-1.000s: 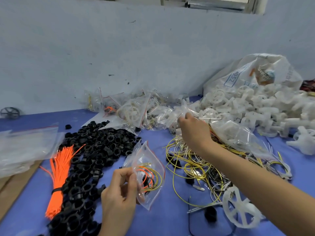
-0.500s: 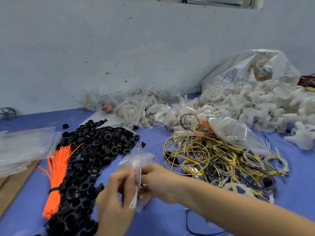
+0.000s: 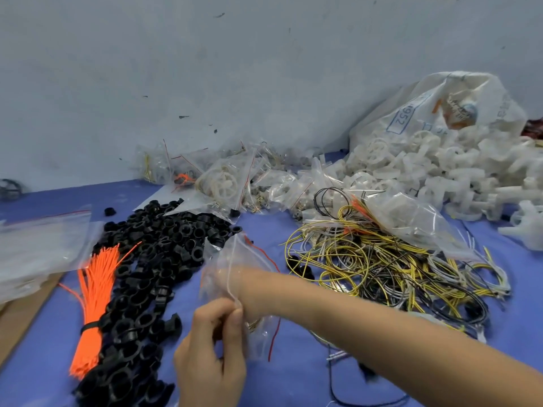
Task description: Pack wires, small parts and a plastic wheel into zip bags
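Inside zip bag [image 3: 235, 277], right hand [image 3: 226, 282] blurred, hidden.

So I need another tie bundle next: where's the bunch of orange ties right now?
In the head view, the bunch of orange ties lies at lower left on the blue table, along the left edge of the pile of black rings.

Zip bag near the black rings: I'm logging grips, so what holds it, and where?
The left hand pinches the zip bag at its lower edge; the right hand is hidden inside it.
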A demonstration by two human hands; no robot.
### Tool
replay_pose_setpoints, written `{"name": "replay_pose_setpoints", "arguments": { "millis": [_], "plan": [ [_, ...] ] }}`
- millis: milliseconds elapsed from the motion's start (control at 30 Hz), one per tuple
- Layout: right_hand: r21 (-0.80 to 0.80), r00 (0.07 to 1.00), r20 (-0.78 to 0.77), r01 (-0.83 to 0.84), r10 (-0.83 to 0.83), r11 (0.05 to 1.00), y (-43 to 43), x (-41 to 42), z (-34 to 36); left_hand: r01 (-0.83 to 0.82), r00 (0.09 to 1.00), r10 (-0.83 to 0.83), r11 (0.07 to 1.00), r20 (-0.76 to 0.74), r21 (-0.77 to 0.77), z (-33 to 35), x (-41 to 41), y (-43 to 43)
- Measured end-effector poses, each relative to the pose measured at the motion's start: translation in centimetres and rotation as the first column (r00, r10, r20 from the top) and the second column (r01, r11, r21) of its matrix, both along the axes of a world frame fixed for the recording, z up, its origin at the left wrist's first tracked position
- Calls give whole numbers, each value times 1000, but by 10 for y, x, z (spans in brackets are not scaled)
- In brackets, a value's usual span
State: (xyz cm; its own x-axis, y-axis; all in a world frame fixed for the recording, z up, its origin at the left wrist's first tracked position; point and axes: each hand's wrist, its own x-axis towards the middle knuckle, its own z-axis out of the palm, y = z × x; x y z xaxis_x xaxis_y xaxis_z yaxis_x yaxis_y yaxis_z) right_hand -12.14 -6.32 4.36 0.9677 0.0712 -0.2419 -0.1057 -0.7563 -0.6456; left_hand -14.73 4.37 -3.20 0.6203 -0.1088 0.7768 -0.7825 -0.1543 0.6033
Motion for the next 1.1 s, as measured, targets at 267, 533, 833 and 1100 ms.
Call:
{"name": "replay_pose_setpoints", "arguments": {
  "millis": [267, 533, 833, 1100],
  "plan": [
    [223, 878, -192, -395, 438, 891, -62, 22, 62, -114, 976, 89, 987, -197, -115, -8, 15, -5],
    [-356, 825, 397, 542, -402, 761, -170, 111, -19, -139, 974, 130, 989, -185, -39, -10, 23, 0],
    [-608, 908, 334, 411, -251, 679, -191, 135, -53, -129, 974, 118, 990, -192, -49, -15, 24, -6],
    [-222, 610, 718, 657, -335, 721, -185, 130, -14, -100, 977, 92, 995, -195, -32, -18, 26, -2]
  ]
}}
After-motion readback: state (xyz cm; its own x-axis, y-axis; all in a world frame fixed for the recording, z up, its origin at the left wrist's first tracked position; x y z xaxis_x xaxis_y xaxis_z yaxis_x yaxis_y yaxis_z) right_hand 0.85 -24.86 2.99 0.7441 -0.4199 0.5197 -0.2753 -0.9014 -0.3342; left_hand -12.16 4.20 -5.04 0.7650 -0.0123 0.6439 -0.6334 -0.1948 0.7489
